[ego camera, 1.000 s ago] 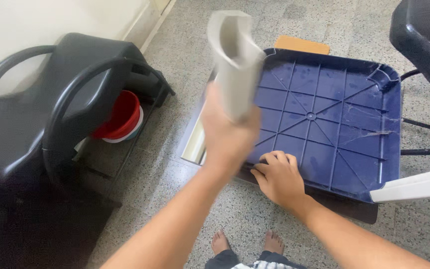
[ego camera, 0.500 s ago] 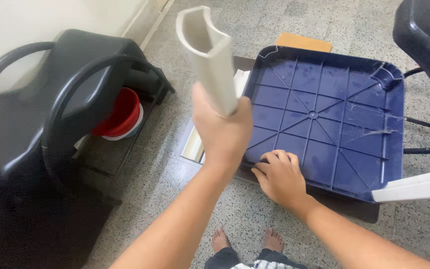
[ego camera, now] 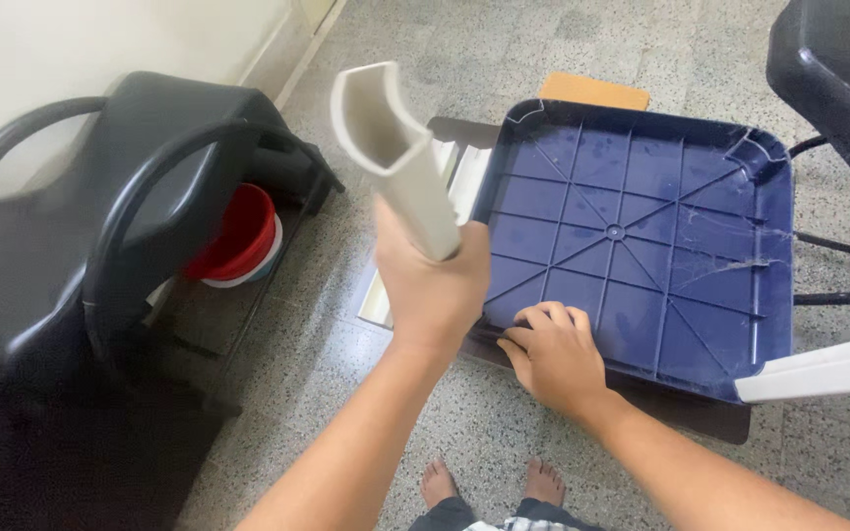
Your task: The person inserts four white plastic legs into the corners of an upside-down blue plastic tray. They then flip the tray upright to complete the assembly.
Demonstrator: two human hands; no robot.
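My left hand (ego camera: 432,287) grips a long cream plastic leg (ego camera: 393,155), hollow and curved in section, held up with its open end toward the camera. My right hand (ego camera: 554,356) rests on the near rim of an upturned dark blue plastic tabletop (ego camera: 641,246) with moulded ribs, lying on the floor. A second cream leg (ego camera: 823,372) sticks out from the blue top's near right corner.
A black plastic chair (ego camera: 100,226) stands at the left, with a red bowl (ego camera: 236,236) under it. Another black chair (ego camera: 838,79) is at the upper right. More cream pieces (ego camera: 459,177) and a brown board (ego camera: 592,91) lie beside the blue top. My bare feet (ego camera: 489,484) show below.
My left hand has swung the cream leg from over the blue top toward the left and tilted it. My right hand has stayed on the rim.
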